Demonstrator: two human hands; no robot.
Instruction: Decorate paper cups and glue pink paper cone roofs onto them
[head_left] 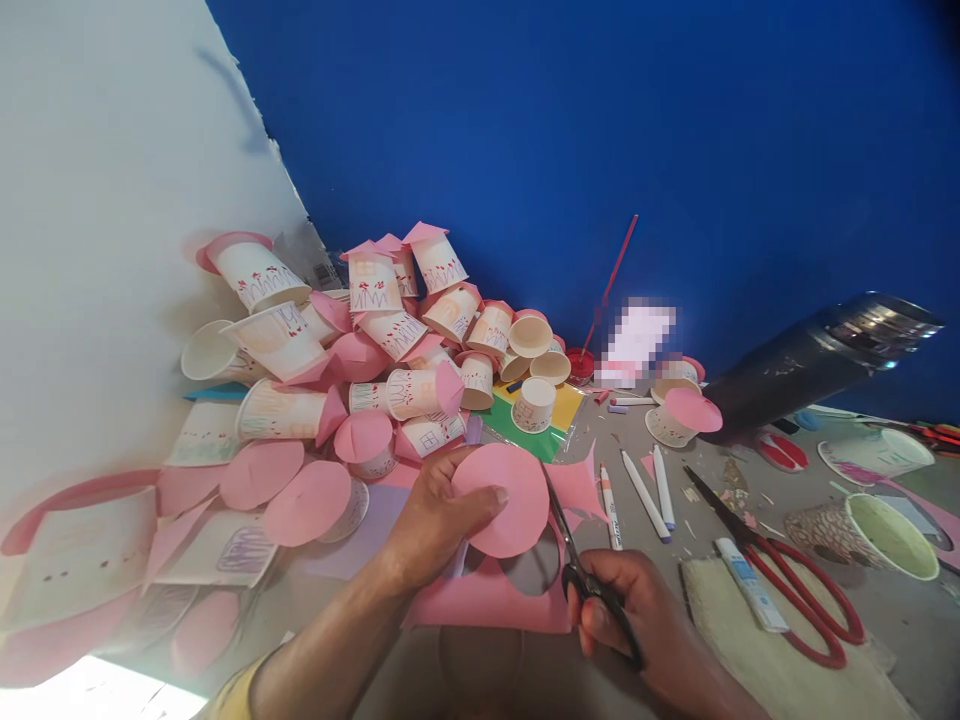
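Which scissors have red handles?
The red-handled scissors are the pair lying at the right, beside the white-and-blue tube. The black-handled scissors are in the person's right hand.

A deep blue wall (562, 120) spans the background, flat and mostly even in tone, darkening toward its upper right corner. To the left of the blue wall stands a pale white wall (97, 150); the slanting seam beside the blue is ragged and chipped. Below the blue wall spreads a grey work surface (926, 640). Farthest from it, at lower left, glares a bright patch of light (97, 692).
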